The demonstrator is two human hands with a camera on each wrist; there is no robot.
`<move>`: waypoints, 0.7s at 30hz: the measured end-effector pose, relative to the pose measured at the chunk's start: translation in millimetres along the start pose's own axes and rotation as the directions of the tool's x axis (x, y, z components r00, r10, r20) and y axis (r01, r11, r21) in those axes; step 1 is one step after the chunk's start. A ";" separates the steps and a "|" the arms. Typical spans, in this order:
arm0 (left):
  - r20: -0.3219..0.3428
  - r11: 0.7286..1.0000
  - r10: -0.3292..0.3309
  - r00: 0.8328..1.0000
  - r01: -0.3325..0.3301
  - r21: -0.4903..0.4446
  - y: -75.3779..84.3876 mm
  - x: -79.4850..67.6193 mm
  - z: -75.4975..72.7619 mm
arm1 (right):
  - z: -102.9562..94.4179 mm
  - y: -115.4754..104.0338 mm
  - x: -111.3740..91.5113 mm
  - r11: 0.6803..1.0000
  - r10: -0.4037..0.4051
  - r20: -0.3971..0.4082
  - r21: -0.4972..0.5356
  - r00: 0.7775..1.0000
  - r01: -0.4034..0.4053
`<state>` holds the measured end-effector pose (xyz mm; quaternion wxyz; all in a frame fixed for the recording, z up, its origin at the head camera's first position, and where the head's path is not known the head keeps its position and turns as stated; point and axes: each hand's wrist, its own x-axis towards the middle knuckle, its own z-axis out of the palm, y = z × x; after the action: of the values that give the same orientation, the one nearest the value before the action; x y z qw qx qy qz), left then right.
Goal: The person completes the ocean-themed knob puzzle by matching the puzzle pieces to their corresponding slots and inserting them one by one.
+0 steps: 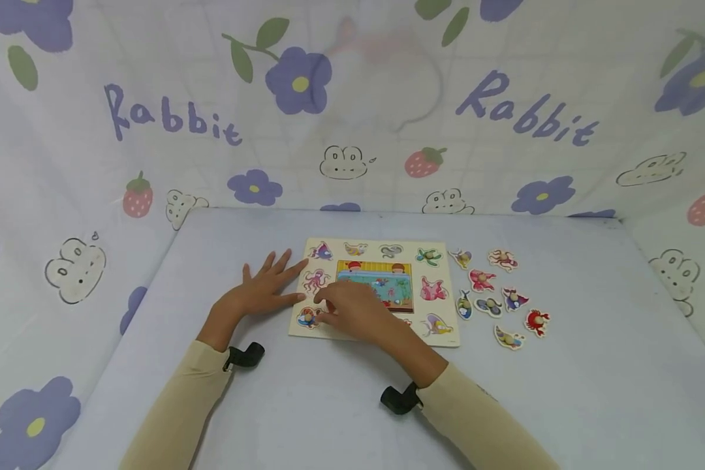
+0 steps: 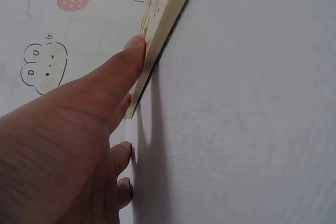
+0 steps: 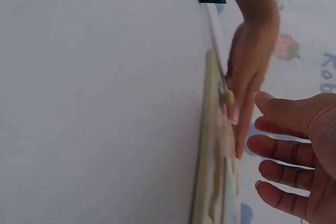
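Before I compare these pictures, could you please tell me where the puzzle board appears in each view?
Head: the puzzle board lies just below and right of centre.
Left wrist: the puzzle board is edge-on at upper centre, slanting down leftward.
Right wrist: the puzzle board is edge-on, right of centre, reaching the bottom.
Shared landmark: the left hand, left of centre in the first two, upper right in the last.

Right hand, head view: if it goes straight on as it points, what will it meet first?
Probably the left hand, which touches the edge of the puzzle board; relative height is unclear.
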<state>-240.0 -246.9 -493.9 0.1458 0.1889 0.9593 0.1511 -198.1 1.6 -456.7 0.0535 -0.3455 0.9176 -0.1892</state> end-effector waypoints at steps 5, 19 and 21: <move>0.004 1.000 -0.003 1.000 0.003 -0.015 0.9 -1.8 -1.6 | -16.5 13.9 -22.5 1.000 0.008 -0.080 0.013 0.997 -0.007; 0.007 1.000 -0.002 1.000 0.002 -0.025 1.8 -1.1 -0.2 | -60.2 65.7 -85.9 0.988 0.155 -0.107 0.024 0.982 -0.153; 0.010 1.000 -0.008 1.000 0.009 -0.028 3.4 -1.4 -1.4 | -64.7 76.2 -91.8 0.987 0.162 -0.100 0.033 0.982 -0.159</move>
<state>-238.2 -244.8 -491.2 0.1536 0.1835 0.9572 0.1629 -190.3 134.3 -429.2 0.0258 -0.2595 0.9415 -0.2133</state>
